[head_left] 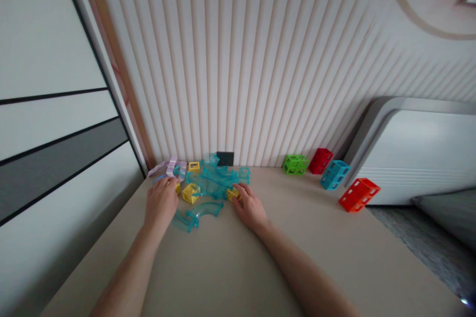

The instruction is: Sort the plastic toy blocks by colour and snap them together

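Observation:
My left hand [162, 202] is closed at the left of a pile of toy pieces, its fingertips on a yellow open-frame block [177, 188] that they partly cover. At the pile's right side, my right hand [252, 208] has thumb and fingers around another yellow frame block [232, 194]. Between the hands stands a third yellow block [191, 193]. Clear teal track pieces [219, 176] lie heaped behind it, and curved teal tracks [207, 209] rest in front. Lilac pieces [176, 168] sit behind my left hand.
Green [295, 164], dark red [320, 161], blue [334, 175] and orange-red [359, 194] frame blocks stand apart on the right of the beige tabletop [223, 267]. A ribbed wall [223, 59] rises behind, a white cabinet [55, 183] at left. A grey-white headboard [427, 143] is at right.

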